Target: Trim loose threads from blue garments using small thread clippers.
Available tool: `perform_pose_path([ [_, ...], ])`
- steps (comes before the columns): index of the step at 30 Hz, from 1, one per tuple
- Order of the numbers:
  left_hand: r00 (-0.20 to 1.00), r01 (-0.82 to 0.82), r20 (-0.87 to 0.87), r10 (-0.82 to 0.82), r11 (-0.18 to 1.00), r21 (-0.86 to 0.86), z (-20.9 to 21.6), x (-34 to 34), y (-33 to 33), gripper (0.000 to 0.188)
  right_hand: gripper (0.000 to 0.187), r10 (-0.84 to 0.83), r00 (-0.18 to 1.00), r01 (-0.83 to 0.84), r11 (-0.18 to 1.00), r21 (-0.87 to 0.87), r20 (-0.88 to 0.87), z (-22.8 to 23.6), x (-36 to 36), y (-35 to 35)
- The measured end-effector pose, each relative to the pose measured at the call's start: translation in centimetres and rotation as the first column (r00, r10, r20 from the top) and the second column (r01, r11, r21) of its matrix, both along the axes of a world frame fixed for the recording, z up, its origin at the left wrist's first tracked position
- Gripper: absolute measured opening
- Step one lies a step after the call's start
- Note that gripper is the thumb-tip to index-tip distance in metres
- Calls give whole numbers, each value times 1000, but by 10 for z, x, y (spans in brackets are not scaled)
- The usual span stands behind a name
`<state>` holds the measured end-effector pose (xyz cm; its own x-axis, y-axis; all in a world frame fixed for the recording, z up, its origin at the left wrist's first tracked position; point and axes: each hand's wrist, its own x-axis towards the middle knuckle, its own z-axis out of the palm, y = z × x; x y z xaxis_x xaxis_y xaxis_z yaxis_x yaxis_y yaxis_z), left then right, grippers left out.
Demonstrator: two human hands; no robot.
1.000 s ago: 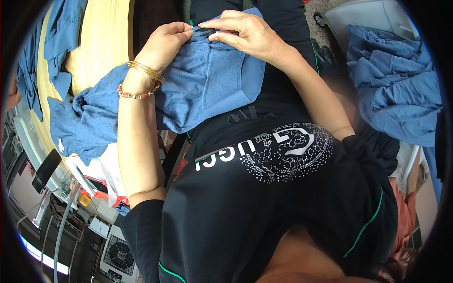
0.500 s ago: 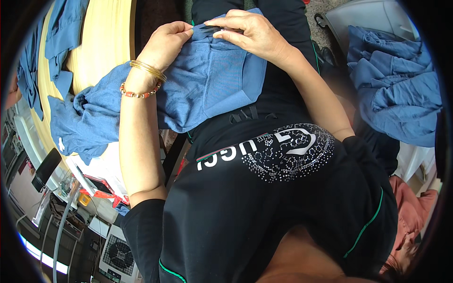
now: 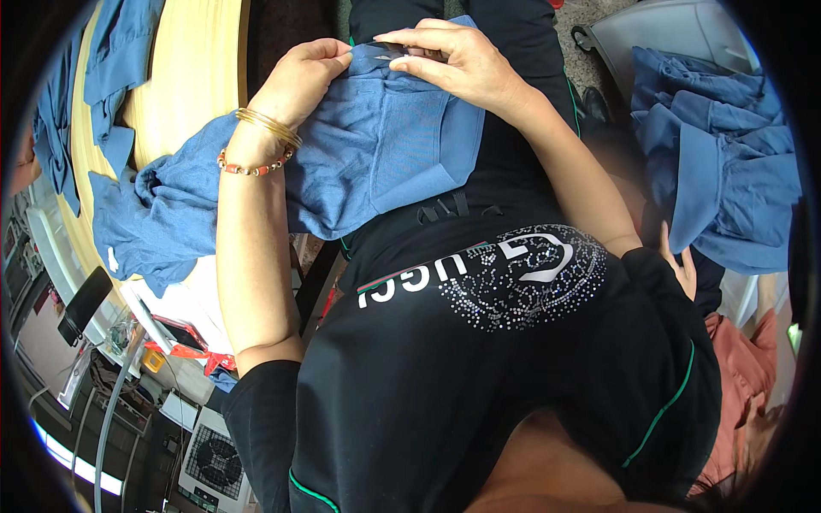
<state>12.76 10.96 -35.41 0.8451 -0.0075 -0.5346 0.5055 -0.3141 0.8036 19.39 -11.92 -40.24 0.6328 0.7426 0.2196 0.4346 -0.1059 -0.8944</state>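
A blue garment (image 3: 342, 171) lies over my lap and stretches left onto the table. Its upper edge is pinched between the thumb and fingers of my left hand (image 3: 299, 77), which wears gold bangles and a beaded bracelet on the wrist. My right hand (image 3: 462, 64) is closed around small dark thread snips (image 3: 398, 53) with shiny metal tips. The tips point toward the pinched edge, close to my left fingertips. My fingers partly cover the snips, and I cannot tell whether the blades touch the fabric.
A pale wooden table (image 3: 192, 68) with a curved edge stands at left, with more blue garments (image 3: 115, 73) on it. To the right, another person's hand (image 3: 680, 265) is beside a pile of blue garments (image 3: 727, 162). A grey wheeled bin (image 3: 650, 34) stands at far right.
My hands stay almost in place; the snips have shifted slightly against the garment edge. At right, the other person's hand has come into view and the blue pile there has changed shape.
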Motion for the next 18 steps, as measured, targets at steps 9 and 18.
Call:
perform_pose_path([
  [9, 999, -33, -21, 32, 998, -53, 0, 0, -1, 22, 33, 55, 998, -54, 998, 24, -39, 3, -2, 2],
  [18, 1000, -2, -15, 1, 999, -51, -4, 1, 0, 22, 31, 56, 998, -56, 998, -9, 7, 2, 0, 3],
])
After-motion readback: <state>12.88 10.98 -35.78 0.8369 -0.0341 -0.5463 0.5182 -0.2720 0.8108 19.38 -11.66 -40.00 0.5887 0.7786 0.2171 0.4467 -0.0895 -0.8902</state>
